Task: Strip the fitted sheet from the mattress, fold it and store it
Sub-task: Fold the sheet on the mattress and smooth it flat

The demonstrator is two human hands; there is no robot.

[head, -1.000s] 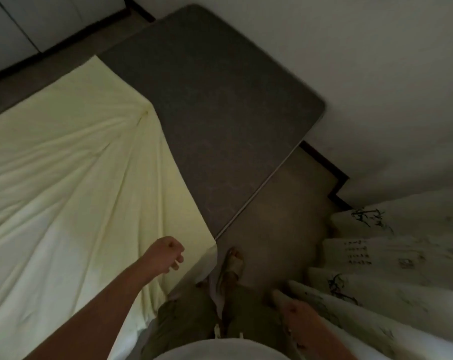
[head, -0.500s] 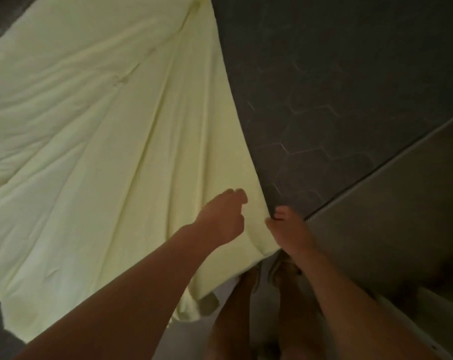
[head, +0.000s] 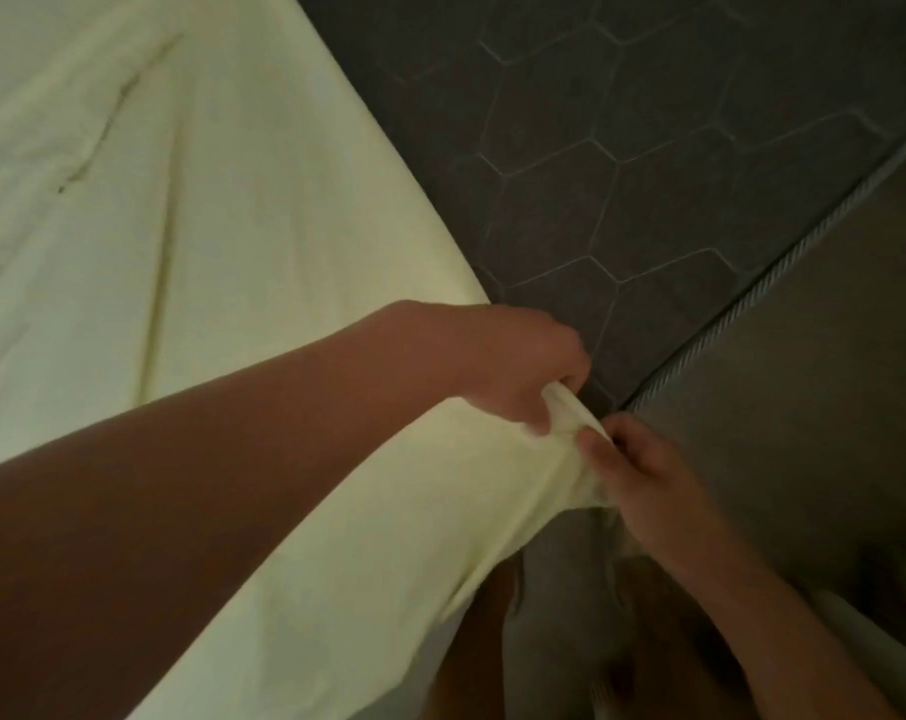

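The pale yellow fitted sheet [head: 191, 283] covers the left part of the dark grey mattress [head: 664, 163], whose hexagon-quilted top lies bare on the right. The sheet's edge runs diagonally from the top centre down to the mattress's near edge. My left hand [head: 513, 361] is shut on a bunched fold of the sheet at that edge. My right hand [head: 638, 475] pinches the same bunch from just below and to the right. The two hands are almost touching.
The mattress's piped edge [head: 783, 272] runs diagonally at right, with its grey side panel [head: 804, 407] below it. My legs and feet [head: 560, 631] stand close against the bed. A pale object shows at the lower right corner, too blurred to identify.
The view has dropped closer to the bed. Both hands have come together at the sheet's edge and closed on it; half a second ago they were apart with the fingers loose.
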